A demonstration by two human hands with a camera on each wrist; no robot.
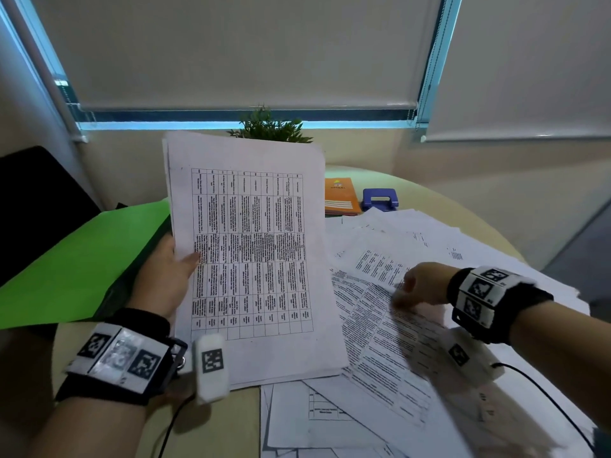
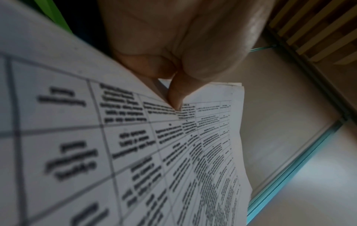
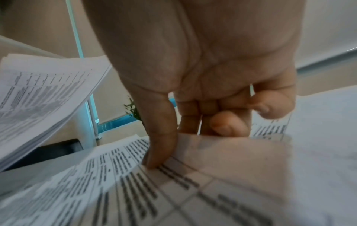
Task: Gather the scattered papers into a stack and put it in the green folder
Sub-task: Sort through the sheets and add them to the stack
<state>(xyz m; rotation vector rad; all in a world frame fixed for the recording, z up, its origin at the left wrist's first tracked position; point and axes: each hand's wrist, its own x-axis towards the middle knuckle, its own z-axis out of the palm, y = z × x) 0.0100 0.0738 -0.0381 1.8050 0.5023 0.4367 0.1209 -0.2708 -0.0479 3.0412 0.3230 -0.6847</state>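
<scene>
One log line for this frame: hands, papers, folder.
left hand: holds gathered stack upright | right hand: pinches loose sheet | green folder: on table, stack not in

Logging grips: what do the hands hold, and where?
Left hand grips the gathered stack by its left edge; right hand pinches a loose sheet on the pile.

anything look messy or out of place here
Yes. The loose papers on the right of the table lie fanned at mixed angles, overlapping. The right hand pinches one sheet of them. The left hand holds a stack tilted up, its edges slightly uneven. The green folder lies askew at left.
</scene>
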